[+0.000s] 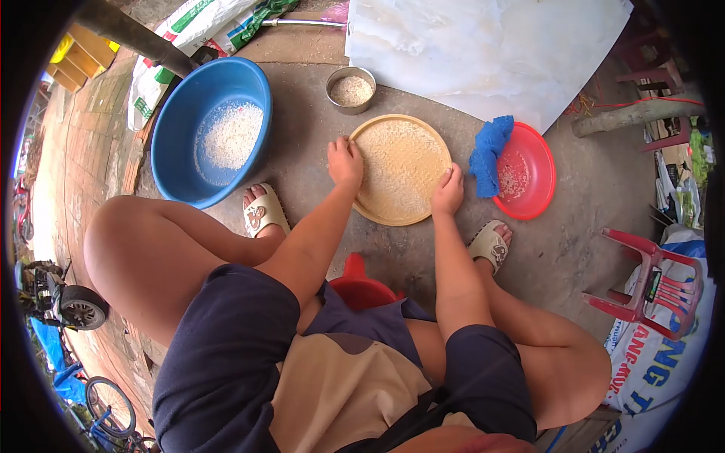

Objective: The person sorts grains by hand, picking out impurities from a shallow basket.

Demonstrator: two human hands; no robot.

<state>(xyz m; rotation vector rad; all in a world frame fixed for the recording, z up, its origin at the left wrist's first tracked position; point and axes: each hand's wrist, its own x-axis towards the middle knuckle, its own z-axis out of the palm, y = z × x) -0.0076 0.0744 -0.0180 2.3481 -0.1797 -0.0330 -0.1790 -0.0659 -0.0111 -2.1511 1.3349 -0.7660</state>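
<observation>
Yellow round tray (400,223) with a thin, uneven layer of pale grain (396,162), held in front of the person between the two feet. The left hand (345,162) has its grip closed over the rim at 10 o'clock, the right hand (447,190) at 3 to 4 o'clock; the near-opposite holds probably keep the tray balanced. Whether its underside meets the floor (298,98) cannot be told. About the tray, the vessels stand apparently for easy reach: a steel tin (349,110) of grain at 11 o'clock, a blue basin (174,151) between 9 and 10, and a red bowl (540,177) at 3, a blue cloth (491,151) lying over its near-side rim. Margins differ. The tin sits just beside the tray's upper edge, limiting travel there; the cloth is near the right hand; a white sheet (468,53) borders 1 o'clock. The widest gap lies towards the basin, while the feet bound 8 and 4 o'clock.
</observation>
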